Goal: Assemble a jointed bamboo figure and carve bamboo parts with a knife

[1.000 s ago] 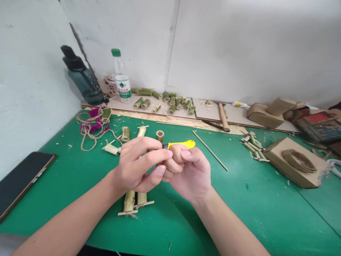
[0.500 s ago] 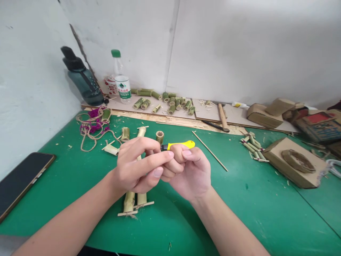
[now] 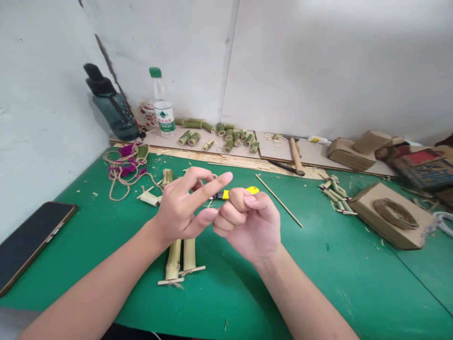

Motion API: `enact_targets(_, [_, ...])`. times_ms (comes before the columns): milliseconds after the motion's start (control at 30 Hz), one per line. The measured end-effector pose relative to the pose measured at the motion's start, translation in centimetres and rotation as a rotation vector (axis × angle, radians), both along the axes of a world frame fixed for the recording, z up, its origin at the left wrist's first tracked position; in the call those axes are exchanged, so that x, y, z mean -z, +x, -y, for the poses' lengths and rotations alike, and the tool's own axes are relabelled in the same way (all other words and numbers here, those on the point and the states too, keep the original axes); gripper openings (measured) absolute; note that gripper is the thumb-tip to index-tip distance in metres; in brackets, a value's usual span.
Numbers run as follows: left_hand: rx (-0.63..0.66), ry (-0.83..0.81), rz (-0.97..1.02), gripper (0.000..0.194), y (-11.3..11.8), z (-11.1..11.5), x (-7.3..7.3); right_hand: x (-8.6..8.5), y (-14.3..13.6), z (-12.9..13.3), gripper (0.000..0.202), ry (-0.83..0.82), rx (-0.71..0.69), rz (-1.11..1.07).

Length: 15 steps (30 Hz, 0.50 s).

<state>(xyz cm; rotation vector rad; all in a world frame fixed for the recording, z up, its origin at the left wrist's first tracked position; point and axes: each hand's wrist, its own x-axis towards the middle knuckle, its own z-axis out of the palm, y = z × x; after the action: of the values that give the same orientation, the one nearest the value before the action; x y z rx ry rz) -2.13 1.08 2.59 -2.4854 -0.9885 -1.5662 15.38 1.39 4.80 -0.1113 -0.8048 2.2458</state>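
Observation:
My left hand [image 3: 186, 205] is raised over the table, index finger and thumb stretched apart, nothing visible between them. Beside it, my right hand [image 3: 249, 224] is closed in a fist with the thumb pressed on the index finger; whatever it may hold is hidden. A yellow-handled knife [image 3: 253, 190] shows just behind the right hand, partly covered. Below my left hand lie two long bamboo pieces [image 3: 173, 264] with thin sticks across their near ends; their upper parts are hidden. A short bamboo tube [image 3: 167, 176] and a split bamboo piece [image 3: 149, 198] lie beyond it.
A phone [image 3: 35, 241] lies at left, near tangled twine [image 3: 118, 182]. Bottles [image 3: 164, 115] and cut bamboo tubes [image 3: 229, 137] line the back ledge with a hammer [image 3: 296, 156]. At right are a thin stick [image 3: 279, 200], bundled bamboo [image 3: 338, 193] and a cardboard block [image 3: 368, 208].
My left hand has drawn away from the right, its index finger lifting and its thumb spreading apart. My right hand stays closed in nearly the same place.

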Motion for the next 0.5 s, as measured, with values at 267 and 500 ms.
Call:
enact_targets(267, [0.295,-0.641,0.447,0.035,2.2,0.3,0.1,0.4,-0.1,-0.5,0.039,-0.016,0.007,0.122])
enact_targets(500, [0.261,-0.691,0.591,0.025,2.5,0.2,-0.2,0.7,-0.2,-1.0,0.038,0.054,-0.031,0.147])
